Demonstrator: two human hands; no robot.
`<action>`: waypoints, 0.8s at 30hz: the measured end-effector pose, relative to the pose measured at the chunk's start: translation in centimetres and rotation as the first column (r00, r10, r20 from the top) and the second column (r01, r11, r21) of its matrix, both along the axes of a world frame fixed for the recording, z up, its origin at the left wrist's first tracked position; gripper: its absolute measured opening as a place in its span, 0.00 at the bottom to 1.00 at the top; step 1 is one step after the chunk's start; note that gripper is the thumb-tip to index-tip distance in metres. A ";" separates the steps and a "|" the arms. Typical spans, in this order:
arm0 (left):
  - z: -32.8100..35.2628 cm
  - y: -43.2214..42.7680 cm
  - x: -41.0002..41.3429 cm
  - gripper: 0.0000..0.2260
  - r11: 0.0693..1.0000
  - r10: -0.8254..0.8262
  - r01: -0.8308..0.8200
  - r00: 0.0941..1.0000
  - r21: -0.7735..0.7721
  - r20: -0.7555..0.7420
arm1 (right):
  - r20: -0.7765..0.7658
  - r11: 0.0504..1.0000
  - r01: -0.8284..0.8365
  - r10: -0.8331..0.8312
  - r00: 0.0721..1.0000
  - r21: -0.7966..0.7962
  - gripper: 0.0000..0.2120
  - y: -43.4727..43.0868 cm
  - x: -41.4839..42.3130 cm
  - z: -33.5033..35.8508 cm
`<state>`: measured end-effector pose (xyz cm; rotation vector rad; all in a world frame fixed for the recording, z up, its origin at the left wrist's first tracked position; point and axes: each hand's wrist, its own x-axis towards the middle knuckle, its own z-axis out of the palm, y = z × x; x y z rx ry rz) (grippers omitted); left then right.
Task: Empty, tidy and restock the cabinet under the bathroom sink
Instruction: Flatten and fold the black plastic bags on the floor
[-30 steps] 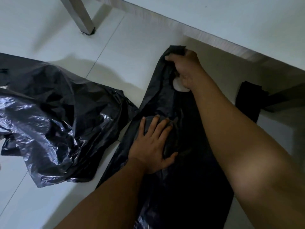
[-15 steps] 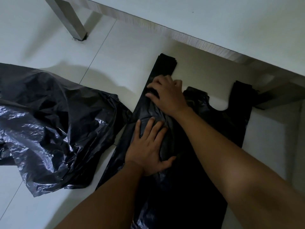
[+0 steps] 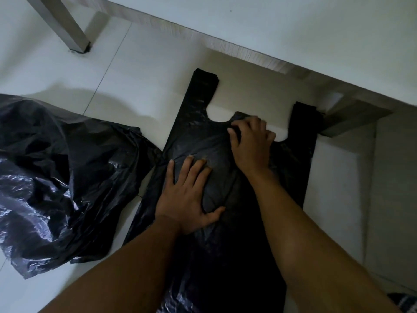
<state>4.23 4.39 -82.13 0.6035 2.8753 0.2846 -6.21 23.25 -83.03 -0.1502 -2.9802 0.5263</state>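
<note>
Tidying judged early: flat black bag (image 3: 196, 141) lies centre frame, left hand (image 3: 187, 199) pressing it with fingers spread straight, right hand (image 3: 250, 145) pinching its top edge with curled fingers; crumpled bag (image 3: 63, 177) at frame left awaits flattening.

The flat plastic bag (image 3: 203, 136) was plain black. The crumpled bag (image 3: 56, 177) was black with a greyish sheen. The floor (image 3: 146, 75) tiles were white and the furniture leg (image 3: 65, 26) was grey.

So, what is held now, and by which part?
The right hand seems to pinch the flat bag at the middle of its mouth edge; the left hand only presses on it.
</note>
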 end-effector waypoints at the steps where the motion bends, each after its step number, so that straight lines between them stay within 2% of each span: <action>1: -0.1 0.0 0.0 0.43 1.000 0.002 -0.002 1.000 0.001 -0.004 | 0.006 1.000 0.002 -0.002 1.000 0.010 0.12 1.0 -1.1 0.1; 4: -0.2 -0.1 0.1 0.43 1.000 0.006 -0.005 1.000 0.010 -0.017 | 0.015 0.999 0.038 -0.039 0.999 0.034 0.14 4.6 -3.8 1.0; 7: -0.2 -0.1 0.1 0.43 1.000 0.007 -0.007 1.000 0.013 -0.007 | -0.078 0.957 0.290 -0.290 0.954 -0.013 0.14 7.2 -2.5 1.9; 9: -0.2 -0.1 0.1 0.43 1.000 0.004 -0.004 1.000 0.003 -0.003 | -0.057 0.906 0.420 -0.422 0.905 -0.049 0.12 7.3 -0.3 1.7; 12: -0.2 0.0 0.0 0.43 1.000 -0.004 0.004 1.000 0.000 -0.001 | 0.025 0.918 0.395 -0.396 0.918 0.022 0.14 7.2 1.3 0.9; 15: -0.3 0.0 0.0 0.43 1.000 -0.009 0.009 1.000 -0.004 0.001 | 0.081 0.900 0.433 -0.436 0.897 0.051 0.21 8.9 0.1 0.7; 17: -0.3 -0.1 0.1 0.43 1.000 -0.002 0.002 1.000 0.002 0.001 | 0.044 0.892 0.450 -0.451 0.891 0.035 0.22 9.9 -0.5 1.1; 21: -0.4 -0.1 0.2 0.43 1.000 0.000 0.000 1.000 0.020 -0.010 | -0.141 0.876 0.478 -0.482 0.865 -0.067 0.18 8.3 0.9 2.6; 24: -0.5 -0.1 0.2 0.42 1.000 -0.002 0.003 0.999 0.018 -0.036 | -0.108 0.895 0.426 -0.440 0.891 -0.132 0.14 4.4 4.6 2.2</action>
